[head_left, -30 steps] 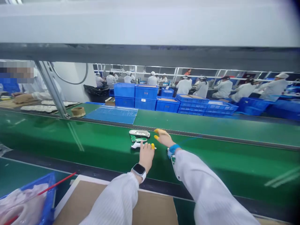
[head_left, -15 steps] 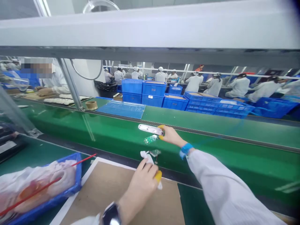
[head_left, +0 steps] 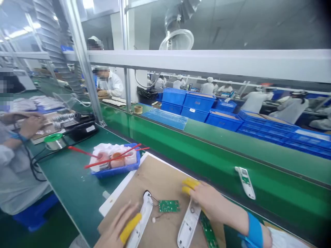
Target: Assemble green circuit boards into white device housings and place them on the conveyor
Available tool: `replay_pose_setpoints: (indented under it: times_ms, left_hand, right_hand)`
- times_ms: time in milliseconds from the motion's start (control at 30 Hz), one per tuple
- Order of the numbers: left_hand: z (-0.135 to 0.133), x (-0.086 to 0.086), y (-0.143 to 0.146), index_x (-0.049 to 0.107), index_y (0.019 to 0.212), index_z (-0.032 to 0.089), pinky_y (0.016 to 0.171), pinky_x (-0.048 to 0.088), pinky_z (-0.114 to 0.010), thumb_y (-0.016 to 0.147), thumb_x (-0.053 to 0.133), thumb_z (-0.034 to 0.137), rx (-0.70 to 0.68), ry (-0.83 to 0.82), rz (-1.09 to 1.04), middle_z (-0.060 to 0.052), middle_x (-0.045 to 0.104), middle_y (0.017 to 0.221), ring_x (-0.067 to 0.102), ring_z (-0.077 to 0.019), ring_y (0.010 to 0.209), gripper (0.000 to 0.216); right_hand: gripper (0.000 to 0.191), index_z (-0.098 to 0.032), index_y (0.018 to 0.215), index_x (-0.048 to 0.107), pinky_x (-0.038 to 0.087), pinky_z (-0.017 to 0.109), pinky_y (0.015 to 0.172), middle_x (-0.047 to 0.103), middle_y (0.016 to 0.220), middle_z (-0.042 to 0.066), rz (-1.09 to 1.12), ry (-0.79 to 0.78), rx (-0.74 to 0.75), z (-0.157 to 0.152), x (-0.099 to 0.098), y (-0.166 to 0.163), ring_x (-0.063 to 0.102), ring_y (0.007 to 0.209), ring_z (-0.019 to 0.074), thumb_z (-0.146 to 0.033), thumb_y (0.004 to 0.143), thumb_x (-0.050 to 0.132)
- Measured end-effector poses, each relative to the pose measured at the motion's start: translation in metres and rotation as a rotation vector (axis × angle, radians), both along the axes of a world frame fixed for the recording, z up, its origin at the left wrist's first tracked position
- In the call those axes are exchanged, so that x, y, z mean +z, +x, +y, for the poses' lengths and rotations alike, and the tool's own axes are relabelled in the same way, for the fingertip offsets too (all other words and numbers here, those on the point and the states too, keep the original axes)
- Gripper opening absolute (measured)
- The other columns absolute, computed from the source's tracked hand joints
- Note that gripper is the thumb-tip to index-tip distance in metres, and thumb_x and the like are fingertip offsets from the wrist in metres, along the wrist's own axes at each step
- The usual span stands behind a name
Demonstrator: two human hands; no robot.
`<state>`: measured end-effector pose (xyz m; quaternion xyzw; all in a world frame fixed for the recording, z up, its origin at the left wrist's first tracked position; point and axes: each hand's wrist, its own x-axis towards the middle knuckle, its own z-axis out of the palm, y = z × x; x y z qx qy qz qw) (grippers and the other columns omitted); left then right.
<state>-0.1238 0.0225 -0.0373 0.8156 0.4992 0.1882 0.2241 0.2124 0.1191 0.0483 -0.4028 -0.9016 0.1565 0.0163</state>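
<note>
My left hand (head_left: 122, 225) is beside a long white plastic casing (head_left: 142, 220) on the brown board, fingers stretched and slightly blurred, its yellow-covered thumb along the casing edge. Thin wires run from that casing's dark tip to a small green circuit board (head_left: 169, 206). A small round part (head_left: 153, 219) lies near it on a wire. My right hand (head_left: 207, 196), with yellow finger covers, closes over the upper end of a second white casing half (head_left: 188, 227), its inside facing up. Another green circuit board (head_left: 209, 231) shows under that wrist.
On the green conveyor belt (head_left: 207, 151) lies another white casing with a green board (head_left: 245, 182). A blue tray (head_left: 116, 169) of jars with red sticks stands left of the brown board (head_left: 155, 172). Blue crates (head_left: 199, 103) line the far side. A co-worker's hands (head_left: 32, 125) are at left.
The view has swung left and down. My right hand has come back from above the belt with the casing half and its circuit board, to the brown board. My left hand's fingers have spread.
</note>
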Motion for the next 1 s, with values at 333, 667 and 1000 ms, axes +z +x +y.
replay_pose_setpoints:
  times_ms: [333, 667, 1000]
  left_hand:
    - [0.042, 0.053, 0.064, 0.062, 0.090, 0.012, 0.080, 0.047, -0.050, 0.084, 0.038, 0.040, 0.420, -0.396, -0.030, -0.020, 0.069, 0.092, 0.065, -0.0368, 0.089, 0.038]
    - [0.048, 0.025, 0.044, 0.055, 0.112, 0.011, 0.096, 0.041, -0.041, 0.086, 0.033, 0.032, 0.418, -0.598, -0.471, -0.019, 0.062, 0.119, 0.057, -0.0295, 0.113, 0.040]
    - [0.037, 0.018, 0.036, 0.049, 0.120, 0.016, 0.115, 0.021, -0.041, 0.076, 0.055, 0.047, 0.563, -0.796, -1.091, -0.014, 0.054, 0.133, 0.039, -0.0291, 0.133, 0.054]
  right_hand:
    - [0.059, -0.019, 0.124, 0.048, 0.051, 0.033, 0.079, 0.061, 0.110, 0.007, 0.328, 0.098, -0.101, 0.087, 0.027, -0.184, 0.061, 0.093, 0.0186, -0.044, 0.075, 0.071]
    - [0.017, -0.014, 0.095, 0.058, 0.050, 0.035, 0.076, 0.060, 0.090, 0.002, 0.189, 0.231, 0.052, 0.102, 0.030, -0.255, 0.059, 0.082, 0.0151, -0.030, 0.090, 0.057]
    - [0.011, -0.015, 0.078, 0.060, 0.042, 0.026, 0.064, 0.061, 0.072, 0.000, 0.292, 0.116, 0.333, 0.117, 0.076, -0.235, 0.055, 0.065, 0.0122, -0.022, 0.085, 0.062]
